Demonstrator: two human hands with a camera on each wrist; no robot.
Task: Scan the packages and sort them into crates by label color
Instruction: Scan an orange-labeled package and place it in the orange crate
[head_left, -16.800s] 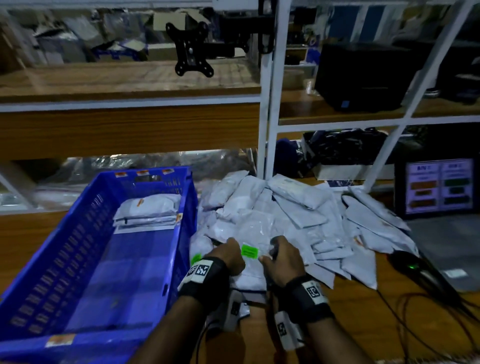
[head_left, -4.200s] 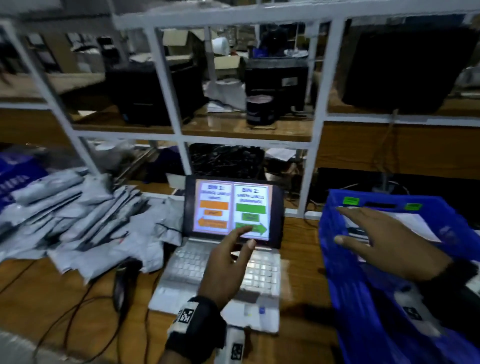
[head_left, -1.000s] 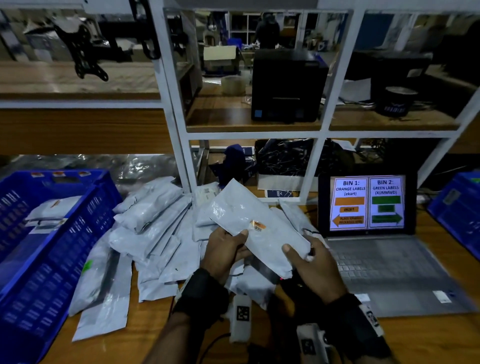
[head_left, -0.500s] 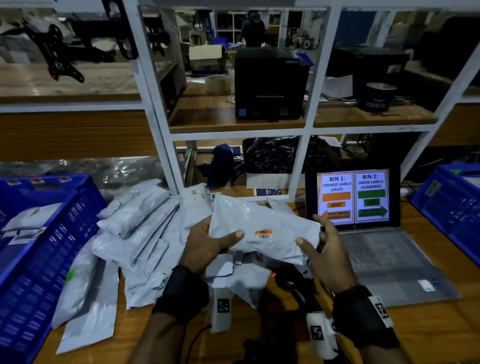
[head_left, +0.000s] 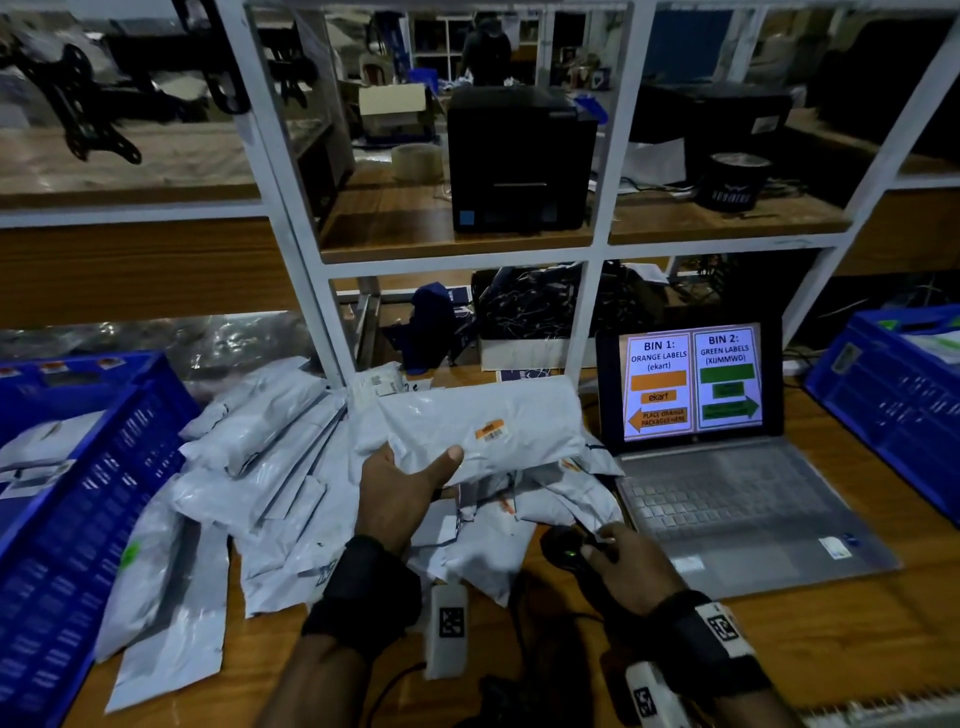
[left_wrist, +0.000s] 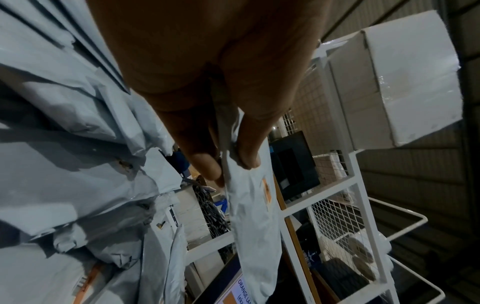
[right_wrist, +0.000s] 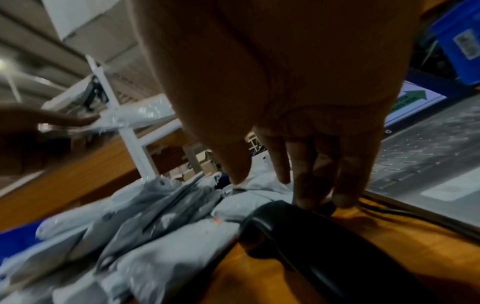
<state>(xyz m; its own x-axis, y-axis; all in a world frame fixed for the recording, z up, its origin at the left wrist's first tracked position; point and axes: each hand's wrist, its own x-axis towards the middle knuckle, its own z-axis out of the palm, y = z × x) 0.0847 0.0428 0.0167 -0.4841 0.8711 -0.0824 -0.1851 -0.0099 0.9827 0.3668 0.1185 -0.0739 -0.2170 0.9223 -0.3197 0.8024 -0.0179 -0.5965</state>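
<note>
Now your right hand (head_left: 626, 564) has left the package (head_left: 483, 434), fingers reaching onto the scanner (head_left: 563, 551), grip uncertain; left hand (head_left: 402, 493) alone pinches it — scan next.

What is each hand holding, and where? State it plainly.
Left hand pinches the orange-labelled package at its left end, thumb on top. Right hand reaches onto the black scanner on the table; fingers touch it, a grip cannot be told.

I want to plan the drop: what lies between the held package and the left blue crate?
In the head view, a loose pile of grey packages covers the table between the held package and the left crate; no bare stretch shows.
</note>
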